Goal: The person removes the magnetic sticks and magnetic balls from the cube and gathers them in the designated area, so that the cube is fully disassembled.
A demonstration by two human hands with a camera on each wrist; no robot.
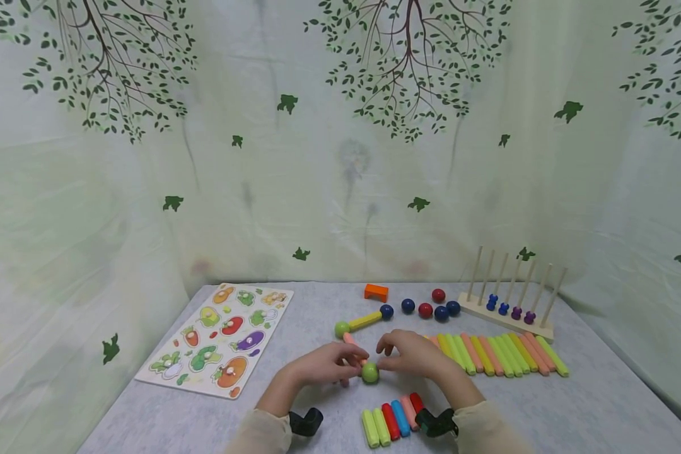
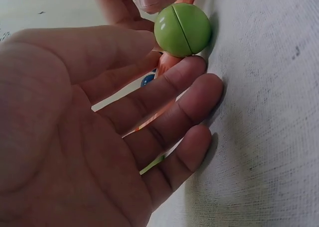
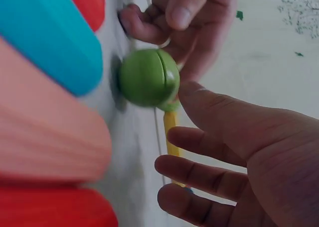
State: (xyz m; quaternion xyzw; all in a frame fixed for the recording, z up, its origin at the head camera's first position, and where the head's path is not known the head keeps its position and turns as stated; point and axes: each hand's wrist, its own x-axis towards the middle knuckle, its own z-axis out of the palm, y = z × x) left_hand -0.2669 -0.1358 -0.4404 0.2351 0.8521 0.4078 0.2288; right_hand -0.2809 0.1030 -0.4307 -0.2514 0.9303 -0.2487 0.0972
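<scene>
An orange-pink stick (image 1: pixel 349 338) joins a near green ball (image 1: pixel 370 372) to a far green ball (image 1: pixel 342 329). From that far ball a yellow stick (image 1: pixel 366 321) leads to a blue ball (image 1: pixel 386 311). My left hand (image 1: pixel 330 364) pinches the orange-pink stick beside the near ball, thumb and index finger close together there. Its other fingers stretch loosely along the table, partly hiding the stick. My right hand (image 1: pixel 411 354) is on the ball's right, fingers spread and relaxed, holding nothing. In the right wrist view its thumb tip overlaps the edge of the green ball (image 3: pixel 148 78).
Nearest me lies a short row of coloured sticks (image 1: pixel 394 421). A longer row (image 1: pixel 502 355) is on the right, below a peg stand (image 1: pixel 507 315). Loose blue and red balls (image 1: pixel 425 310) and an orange block (image 1: pixel 376 292) lie behind. A vegetable puzzle board (image 1: pixel 215 340) is at left.
</scene>
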